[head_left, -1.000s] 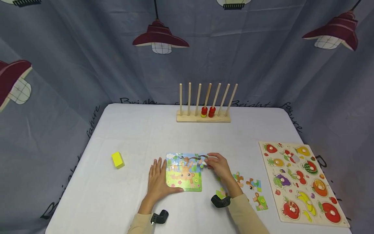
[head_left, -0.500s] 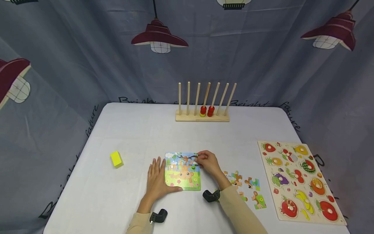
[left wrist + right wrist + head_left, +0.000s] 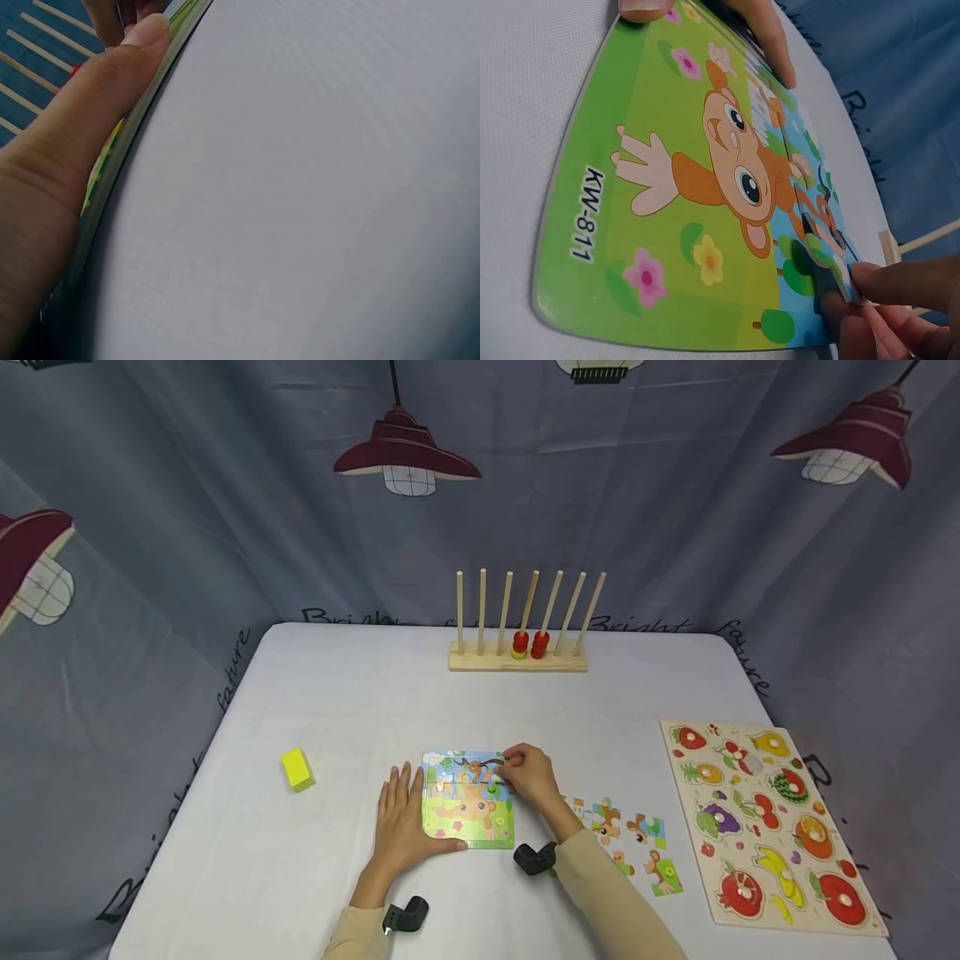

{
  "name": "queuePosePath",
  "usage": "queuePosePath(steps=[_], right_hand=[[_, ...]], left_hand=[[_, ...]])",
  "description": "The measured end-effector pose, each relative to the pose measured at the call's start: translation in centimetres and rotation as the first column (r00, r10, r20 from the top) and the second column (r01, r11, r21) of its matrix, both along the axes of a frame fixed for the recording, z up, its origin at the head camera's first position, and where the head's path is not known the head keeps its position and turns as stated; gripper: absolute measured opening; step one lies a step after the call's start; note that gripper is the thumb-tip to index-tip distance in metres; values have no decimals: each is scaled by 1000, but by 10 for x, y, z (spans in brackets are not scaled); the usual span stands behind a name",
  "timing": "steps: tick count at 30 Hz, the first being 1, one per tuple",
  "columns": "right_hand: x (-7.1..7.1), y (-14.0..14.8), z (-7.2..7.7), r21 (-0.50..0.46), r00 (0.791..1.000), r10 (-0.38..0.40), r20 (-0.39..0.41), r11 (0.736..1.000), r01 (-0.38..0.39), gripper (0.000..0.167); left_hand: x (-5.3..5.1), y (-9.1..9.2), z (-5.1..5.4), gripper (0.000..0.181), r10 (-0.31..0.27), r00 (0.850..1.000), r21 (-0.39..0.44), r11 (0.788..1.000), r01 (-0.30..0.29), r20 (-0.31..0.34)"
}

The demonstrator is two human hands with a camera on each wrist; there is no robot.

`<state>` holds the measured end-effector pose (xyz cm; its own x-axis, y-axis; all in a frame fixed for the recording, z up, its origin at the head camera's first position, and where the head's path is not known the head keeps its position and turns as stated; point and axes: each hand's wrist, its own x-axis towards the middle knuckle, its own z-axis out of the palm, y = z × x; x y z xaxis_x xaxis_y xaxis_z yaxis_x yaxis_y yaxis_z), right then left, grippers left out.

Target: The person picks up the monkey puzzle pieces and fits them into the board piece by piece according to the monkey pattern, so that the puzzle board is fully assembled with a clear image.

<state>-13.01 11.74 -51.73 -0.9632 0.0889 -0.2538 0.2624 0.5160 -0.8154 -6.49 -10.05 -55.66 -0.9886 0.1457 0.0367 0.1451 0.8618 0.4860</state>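
A square monkey puzzle board (image 3: 480,822) lies on the white table, puzzle pieces covering its far part. My left hand (image 3: 402,818) rests along its left side, fingers straight and thumb on the near edge; in the left wrist view the thumb (image 3: 97,90) lies over the board's rim. With thumb and fingers my right hand (image 3: 531,777) pinches a puzzle piece (image 3: 829,259) at the board's far right corner. In the right wrist view that piece is tilted, partly raised above the printed board (image 3: 660,202), and the fingertips hide its outer end.
Loose puzzle pieces (image 3: 651,831) lie right of the board, some partly behind my right forearm. Farther right is a wooden fruit board (image 3: 772,827). A peg rack (image 3: 517,665) with red and yellow rings stands at the back, and a yellow block (image 3: 298,770) sits at the left.
My right hand has moved left with the puzzle piece, from beside the board to its far right corner. The left hand stays beside the board.
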Motion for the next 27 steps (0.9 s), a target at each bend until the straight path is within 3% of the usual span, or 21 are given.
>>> queuePosePath(steps=[7, 20, 27], right_hand=[[1, -5, 6, 222, 999, 19, -49, 975, -8, 27], [3, -7, -2, 155, 994, 25, -109, 988, -8, 21], [5, -8, -8, 159, 981, 50, -190, 987, -20, 15]], left_hand=[[0, 0, -1, 136, 7, 1000, 13, 1000, -6, -14], [0, -1, -2, 135, 1, 1000, 17, 1000, -1, -3], [0, -1, -1, 136, -1, 1000, 8, 1000, 1, 10]])
